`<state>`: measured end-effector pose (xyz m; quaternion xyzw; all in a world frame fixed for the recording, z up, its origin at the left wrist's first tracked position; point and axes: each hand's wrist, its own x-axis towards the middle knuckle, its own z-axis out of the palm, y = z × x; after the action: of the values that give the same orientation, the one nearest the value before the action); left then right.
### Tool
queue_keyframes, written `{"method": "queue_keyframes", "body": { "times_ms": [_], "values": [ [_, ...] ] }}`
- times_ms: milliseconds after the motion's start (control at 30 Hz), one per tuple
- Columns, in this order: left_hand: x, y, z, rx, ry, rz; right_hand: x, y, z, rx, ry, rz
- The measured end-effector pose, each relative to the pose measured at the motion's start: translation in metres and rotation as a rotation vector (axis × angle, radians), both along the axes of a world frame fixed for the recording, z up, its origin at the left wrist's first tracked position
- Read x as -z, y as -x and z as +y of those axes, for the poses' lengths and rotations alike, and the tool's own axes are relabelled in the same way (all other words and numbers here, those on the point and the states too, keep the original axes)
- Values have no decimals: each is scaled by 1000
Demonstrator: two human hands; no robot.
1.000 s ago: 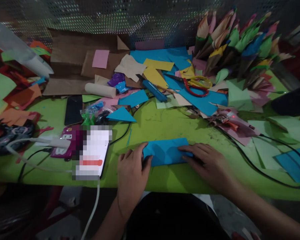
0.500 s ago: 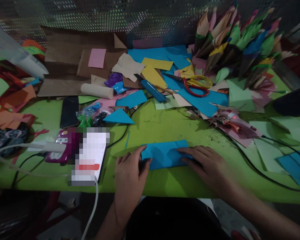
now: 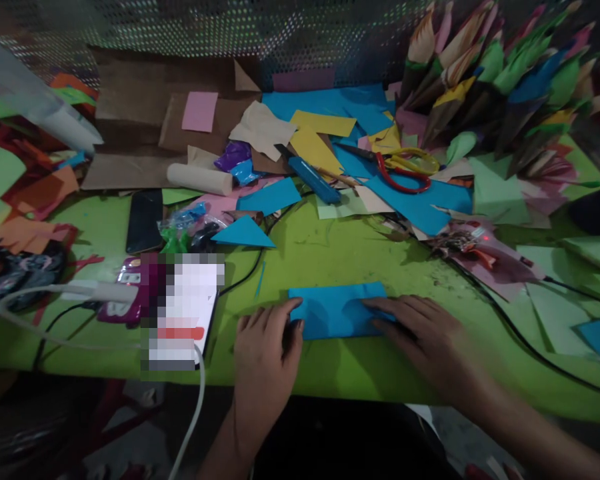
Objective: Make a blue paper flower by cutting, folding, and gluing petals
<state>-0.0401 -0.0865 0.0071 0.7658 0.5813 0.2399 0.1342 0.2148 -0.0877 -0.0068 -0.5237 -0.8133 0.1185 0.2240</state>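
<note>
A blue paper rectangle (image 3: 335,312) lies on the green tabletop in front of me. At its left end, my left hand (image 3: 270,343) grips the edge between thumb and forefinger, the other fingers curled. My right hand (image 3: 423,333) pinches the right end, thumb below and forefinger on top. The paper looks folded, with a slight shadowed dent near the right fingertips. A thin blue strip (image 3: 261,279) lies beyond my left hand, and a blue paper triangle (image 3: 244,232) sits farther back.
A lit phone (image 3: 187,313) with a white cable is left. Red-handled scissors (image 3: 405,177), a blue cutter (image 3: 314,180) and paper scraps lie at the back. A glue gun (image 3: 505,250) with a black cord is right, below paper flowers (image 3: 510,80). A dark phone (image 3: 145,221) lies left.
The small turned-up flap at the paper's left end now lies flat, and my left fingers have shifted onto that edge. The whole view has moved slightly, so things appear farther right.
</note>
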Motion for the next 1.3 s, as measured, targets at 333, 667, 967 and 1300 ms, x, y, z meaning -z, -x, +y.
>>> {"method": "queue_keyframes", "body": {
  "times_ms": [333,667,967,1300],
  "values": [
    [2,-2,-3,5,-4,42,0,-1,-1,-1,-7,14],
    [2,-6,-4,-32,-6,57,1,-1,-1,0,-24,12],
    [3,-5,-3,-17,-80,128,-2,3,0,26,-38,-11],
    [4,-5,0,277,-226,276,2,5,0,60,-29,-1]
  ]
}}
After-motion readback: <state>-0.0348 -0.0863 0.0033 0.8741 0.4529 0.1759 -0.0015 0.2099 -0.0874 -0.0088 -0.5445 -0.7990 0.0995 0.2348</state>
